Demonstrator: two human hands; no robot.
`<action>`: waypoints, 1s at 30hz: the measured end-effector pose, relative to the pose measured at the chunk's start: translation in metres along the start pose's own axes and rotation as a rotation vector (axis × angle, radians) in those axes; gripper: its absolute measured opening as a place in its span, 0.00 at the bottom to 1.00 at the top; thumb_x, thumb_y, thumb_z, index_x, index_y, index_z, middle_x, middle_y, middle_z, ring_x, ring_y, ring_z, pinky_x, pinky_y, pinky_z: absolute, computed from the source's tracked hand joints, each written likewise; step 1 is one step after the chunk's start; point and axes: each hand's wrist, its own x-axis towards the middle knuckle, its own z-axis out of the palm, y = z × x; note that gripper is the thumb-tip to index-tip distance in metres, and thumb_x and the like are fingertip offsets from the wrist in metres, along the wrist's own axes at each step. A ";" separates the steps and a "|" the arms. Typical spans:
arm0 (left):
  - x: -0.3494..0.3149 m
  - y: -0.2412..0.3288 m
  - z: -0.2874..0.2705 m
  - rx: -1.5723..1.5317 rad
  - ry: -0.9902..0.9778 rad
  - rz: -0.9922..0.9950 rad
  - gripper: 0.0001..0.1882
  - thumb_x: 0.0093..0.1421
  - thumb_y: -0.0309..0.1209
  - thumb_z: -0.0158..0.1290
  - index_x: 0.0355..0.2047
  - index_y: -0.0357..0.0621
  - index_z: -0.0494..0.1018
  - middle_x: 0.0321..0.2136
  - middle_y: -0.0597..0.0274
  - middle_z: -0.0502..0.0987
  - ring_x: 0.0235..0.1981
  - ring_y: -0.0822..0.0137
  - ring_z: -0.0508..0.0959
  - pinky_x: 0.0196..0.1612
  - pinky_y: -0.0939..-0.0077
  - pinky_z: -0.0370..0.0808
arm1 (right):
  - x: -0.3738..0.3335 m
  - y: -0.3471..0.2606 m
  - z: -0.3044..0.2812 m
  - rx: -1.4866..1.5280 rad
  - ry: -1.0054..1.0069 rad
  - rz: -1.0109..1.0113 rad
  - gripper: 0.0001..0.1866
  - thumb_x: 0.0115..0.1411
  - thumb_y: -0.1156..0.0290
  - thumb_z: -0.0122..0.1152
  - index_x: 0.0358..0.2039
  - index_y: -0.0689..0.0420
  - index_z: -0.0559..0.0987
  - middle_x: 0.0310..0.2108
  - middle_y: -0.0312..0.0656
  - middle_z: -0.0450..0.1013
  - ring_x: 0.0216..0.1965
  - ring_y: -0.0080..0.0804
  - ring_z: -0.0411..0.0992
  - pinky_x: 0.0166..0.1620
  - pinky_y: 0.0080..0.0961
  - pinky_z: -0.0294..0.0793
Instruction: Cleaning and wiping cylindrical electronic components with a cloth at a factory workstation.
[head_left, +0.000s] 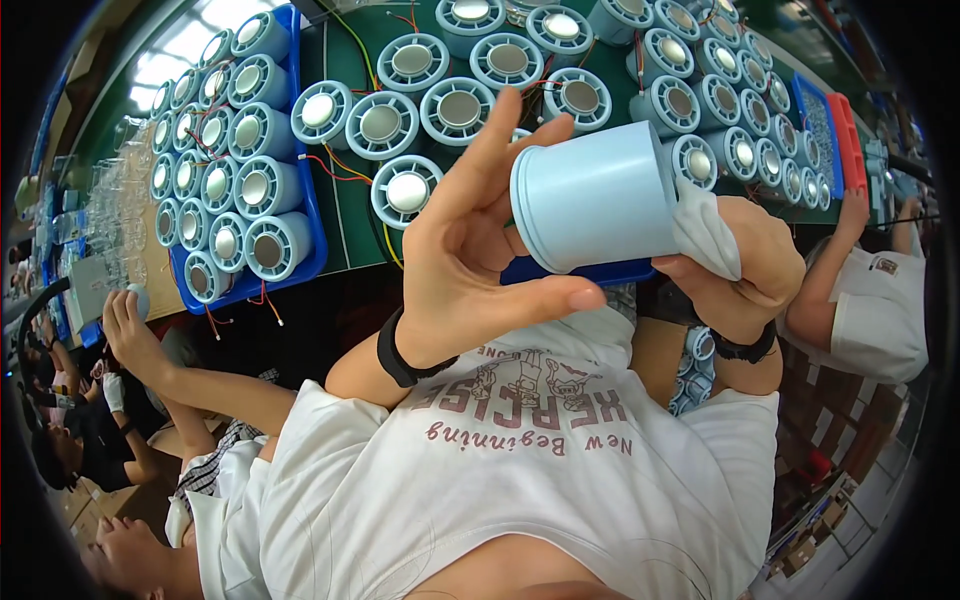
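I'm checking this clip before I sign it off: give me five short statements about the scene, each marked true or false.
1. The right hand holds a white cloth at one end of a cylinder. True.
2. That cylinder is red. False: it is light blue.
3. The left hand wears a glove. False: it is bare, with a black band at the wrist.
4. A blue tray on the left holds rows of cylinders. True.
5. Only that tray holds cylinders. False: many more stand on the green table.

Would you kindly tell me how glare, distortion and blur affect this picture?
Head view: bright glare at upper left, beyond the blue tray; edges bend and darken toward the rim; the blue cup looks fairly sharp, the clear plastic pieces smeared.
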 end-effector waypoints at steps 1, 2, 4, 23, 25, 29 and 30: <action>0.000 0.003 -0.006 0.061 -0.076 -0.019 0.63 0.42 0.19 0.70 0.68 0.39 0.36 0.58 0.35 0.63 0.58 0.52 0.69 0.55 0.62 0.73 | 0.000 0.000 0.003 0.001 -0.001 -0.002 0.18 0.49 0.75 0.73 0.40 0.67 0.80 0.33 0.43 0.79 0.29 0.23 0.74 0.35 0.17 0.72; 0.000 0.004 -0.008 0.122 -0.151 -0.039 0.64 0.42 0.19 0.70 0.68 0.38 0.33 0.58 0.36 0.63 0.58 0.52 0.70 0.56 0.62 0.72 | 0.001 -0.002 0.007 -0.039 0.062 0.032 0.17 0.46 0.75 0.74 0.37 0.66 0.80 0.28 0.43 0.77 0.26 0.27 0.73 0.30 0.19 0.70; -0.002 0.001 -0.006 0.188 -0.076 0.016 0.64 0.43 0.19 0.70 0.68 0.37 0.33 0.58 0.36 0.64 0.57 0.52 0.70 0.56 0.61 0.72 | 0.002 -0.006 0.013 -0.118 0.190 0.104 0.15 0.42 0.76 0.74 0.32 0.64 0.82 0.20 0.43 0.72 0.19 0.35 0.70 0.21 0.22 0.65; -0.009 -0.011 -0.012 0.763 -0.023 0.572 0.65 0.47 0.19 0.67 0.68 0.40 0.25 0.56 0.36 0.66 0.54 0.48 0.73 0.55 0.58 0.70 | 0.015 -0.041 0.018 -0.463 -0.027 -0.025 0.21 0.41 0.82 0.61 0.40 0.67 0.78 0.24 0.46 0.72 0.19 0.42 0.70 0.23 0.31 0.71; -0.007 -0.003 -0.001 0.546 0.114 0.482 0.57 0.40 0.18 0.69 0.65 0.30 0.43 0.53 0.36 0.69 0.52 0.47 0.74 0.52 0.63 0.73 | 0.014 -0.042 0.022 -0.372 -0.088 -0.171 0.22 0.40 0.82 0.61 0.41 0.68 0.78 0.23 0.45 0.72 0.17 0.40 0.69 0.22 0.30 0.69; -0.008 0.002 0.000 0.547 0.216 0.364 0.49 0.37 0.18 0.70 0.60 0.25 0.58 0.50 0.37 0.72 0.50 0.49 0.76 0.51 0.67 0.75 | 0.008 -0.040 0.039 -0.451 -0.007 -0.213 0.21 0.40 0.76 0.63 0.40 0.59 0.81 0.16 0.32 0.55 0.13 0.22 0.57 0.14 0.18 0.56; -0.009 0.002 0.000 0.602 0.239 0.330 0.46 0.37 0.18 0.70 0.59 0.25 0.61 0.50 0.38 0.73 0.50 0.50 0.76 0.51 0.68 0.75 | 0.004 -0.043 0.040 -0.454 -0.019 -0.204 0.21 0.40 0.76 0.63 0.40 0.59 0.81 0.16 0.32 0.54 0.13 0.22 0.57 0.14 0.18 0.56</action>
